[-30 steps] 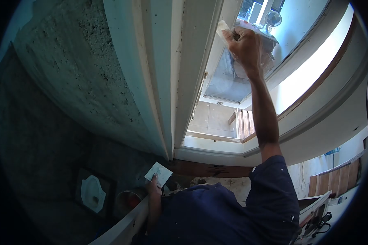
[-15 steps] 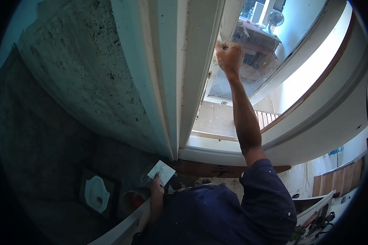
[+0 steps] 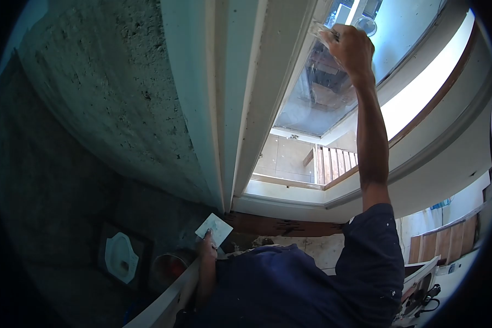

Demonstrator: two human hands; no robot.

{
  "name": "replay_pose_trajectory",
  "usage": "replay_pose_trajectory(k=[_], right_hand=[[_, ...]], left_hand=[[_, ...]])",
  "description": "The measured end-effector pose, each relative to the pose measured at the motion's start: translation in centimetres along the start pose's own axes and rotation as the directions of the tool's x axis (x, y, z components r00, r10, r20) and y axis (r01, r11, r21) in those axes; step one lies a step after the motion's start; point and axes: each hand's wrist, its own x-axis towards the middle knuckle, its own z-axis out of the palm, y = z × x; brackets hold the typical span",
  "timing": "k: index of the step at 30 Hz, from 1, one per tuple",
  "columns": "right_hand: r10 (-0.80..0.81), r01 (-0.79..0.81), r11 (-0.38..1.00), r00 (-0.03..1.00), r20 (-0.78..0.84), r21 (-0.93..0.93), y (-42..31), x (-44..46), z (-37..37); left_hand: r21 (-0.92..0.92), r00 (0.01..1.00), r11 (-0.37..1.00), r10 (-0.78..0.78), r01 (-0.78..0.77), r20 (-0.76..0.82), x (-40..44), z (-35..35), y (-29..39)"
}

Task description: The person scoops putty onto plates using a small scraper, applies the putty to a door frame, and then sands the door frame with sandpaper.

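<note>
My right hand (image 3: 354,48) is raised at the upper part of the window frame (image 3: 287,60), its fingers closed on what looks like a small putty knife (image 3: 318,31). The pale, flat end of this tool meets or nearly meets the frame's edge; most of the rest is hidden in my fist. Low down, my left hand (image 3: 208,246) grips a white square board (image 3: 216,227) by its near edge, thumb on top. Whitish smears, like putty, lie on the board.
A rough plastered wall (image 3: 109,93) rises on the left. Below are a squat toilet (image 3: 117,257) and a bucket (image 3: 172,268) with something red inside. Through the opening I see a slatted wooden piece (image 3: 333,164) and a fan (image 3: 365,25). Wooden steps (image 3: 445,240) stand lower right.
My right hand has moved up and to the right along the window frame, the arm stretching further. My left hand and the board have barely shifted. The view has tilted slightly.
</note>
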Motion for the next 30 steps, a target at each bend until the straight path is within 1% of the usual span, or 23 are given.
replay_pose_trajectory(k=[2,3,4,5,6,7,9,10,11,12,13,14,15,17,21,23,24,26,27,29,30], right_hand=[[0.083,-0.083,0.996,0.997,0.007,0.044,-0.8,-1.2,-1.0],[0.070,-0.070,0.997,0.998,0.000,0.043,-1.6,-1.3,-1.2],[0.162,-0.155,0.957,0.987,-0.005,0.246,-2.3,-1.3,-1.2],[0.259,-0.239,0.866,0.966,0.016,0.438,-2.7,-1.4,-1.0],[0.232,-0.161,0.890,0.966,-0.118,0.427,-2.9,-1.0,-0.1],[0.240,-0.168,0.888,0.963,-0.121,0.428,-3.2,-0.6,0.6],[0.393,-0.272,0.762,0.916,-0.086,0.588,-3.6,-0.2,2.3],[0.448,-0.352,0.770,0.892,-0.059,0.532,-3.8,-0.7,3.2],[0.441,-0.348,0.772,0.896,-0.054,0.532,-3.7,-1.2,4.0],[0.422,-0.337,0.794,0.905,-0.060,0.506,-3.8,-1.6,4.4],[0.407,-0.332,0.814,0.911,-0.062,0.477,-3.6,-2.3,5.0],[0.430,-0.362,0.807,0.902,-0.044,0.466,-3.9,-2.9,5.6],[0.430,-0.365,0.807,0.902,-0.037,0.464,-3.7,-3.7,6.3],[0.487,-0.449,0.738,0.871,0.063,0.504,-3.6,-5.3,7.3],[0.480,-0.445,0.750,0.875,0.062,0.489,-3.6,-7.1,8.0],[0.436,-0.386,0.703,0.898,0.067,0.598,-3.2,-6.7,7.4],[0.431,-0.374,0.704,0.901,0.056,0.604,-3.2,-5.7,6.7],[0.456,-0.322,0.705,0.888,-0.056,0.632,-3.1,-4.1,4.8],[0.460,-0.332,0.704,0.887,-0.048,0.627,-2.9,-3.5,4.4],[0.411,-0.274,0.741,0.907,-0.091,0.613,-2.4,-2.1,4.4],[0.452,-0.315,0.705,0.890,-0.061,0.635,-2.3,-2.1,4.9]], left_hand=[[-0.018,0.998,0.998,-0.056,0.057,0.035,1.3,-1.1,-1.2],[-0.032,0.998,0.998,-0.056,0.057,0.039,1.4,-1.3,-1.4],[-0.052,0.997,0.996,-0.073,0.074,0.036,1.6,-1.3,-1.6],[-0.061,0.995,0.994,-0.090,0.092,0.031,1.6,-1.5,-1.8],[-0.055,0.996,0.995,-0.087,0.088,0.034,1.7,-1.6,-2.0],[-0.049,0.998,0.997,-0.058,0.059,0.027,1.9,-1.8,-2.2],[-0.038,0.999,0.999,-0.030,0.030,0.016,2.5,-1.8,-1.8],[-0.005,1.000,1.000,-0.017,0.017,0.024,2.5,-2.0,-1.7],[0.028,0.999,1.000,-0.006,0.006,0.035,2.4,-2.0,-1.8],[0.019,0.999,1.000,-0.010,0.009,0.030,1.3,-1.5,-1.1],[0.014,1.000,1.000,0.019,-0.019,0.004,0.6,-0.8,-0.3],[0.013,0.999,0.999,0.048,-0.048,-0.022,-0.1,-0.1,0.6],[0.016,0.999,0.999,0.044,-0.043,-0.027,-0.7,0.5,1.0],[0.066,0.998,0.996,0.055,-0.055,0.000,-1.4,0.9,1.7],[0.005,0.999,0.999,0.041,-0.041,-0.016,-1.4,0.8,1.3],[-0.026,0.992,0.996,0.080,-0.083,-0.097,-1.7,1.1,1.2],[-0.036,0.992,0.995,0.087,-0.091,-0.091,-1.3,0.8,1.3],[0.082,0.998,0.996,-0.016,0.021,-0.057,-1.0,-0.5,0.9],[0.091,0.998,0.996,-0.022,0.027,-0.062,-0.9,-0.7,0.7],[0.078,0.999,0.997,0.019,-0.016,-0.038,-0.4,-0.6,0.3],[0.080,0.999,0.997,0.013,-0.010,-0.040,-0.8,-0.1,0.6]])
